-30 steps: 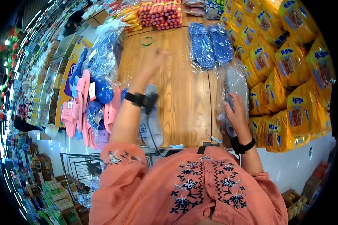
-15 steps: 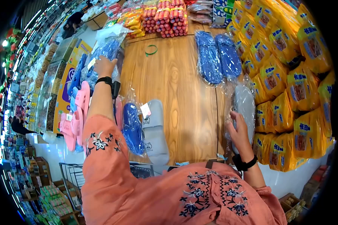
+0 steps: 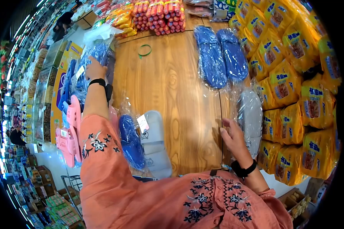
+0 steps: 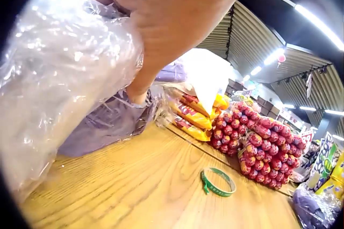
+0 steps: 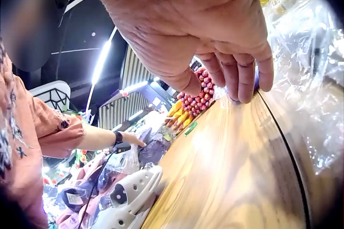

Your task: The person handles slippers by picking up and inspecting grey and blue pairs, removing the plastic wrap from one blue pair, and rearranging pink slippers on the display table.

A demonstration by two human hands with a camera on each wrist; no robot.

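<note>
At the back left of the table, my left hand (image 3: 95, 70) lies on a pile of plastic-wrapped blue slippers (image 3: 99, 51). In the left wrist view its thumb presses into crinkled wrapping (image 4: 70, 52), its other fingers are partly hidden by the plastic, and the hand (image 4: 166, 14) grips the bagged slippers. My right hand (image 3: 234, 139) hangs over the right side of the table beside a wrapped grey pair (image 3: 250, 110), holding nothing. Its fingers are loosely bent in the right wrist view, where the hand (image 5: 199, 30) shows large.
Blue slippers (image 3: 130, 143) and grey slippers (image 3: 153, 139) lie at the front left, pink ones (image 3: 74, 120) beyond the edge. A wrapped blue pair (image 3: 221, 57) is at the back right. Yellow bags (image 3: 281, 84) are piled right; red sausages (image 3: 158, 17) and a green band (image 3: 144, 50) are at the back.
My left hand has gone from above the table to the slipper pile at the left, and the forearm no longer covers the grey slippers. The right hand stays near the wrapped grey pair.
</note>
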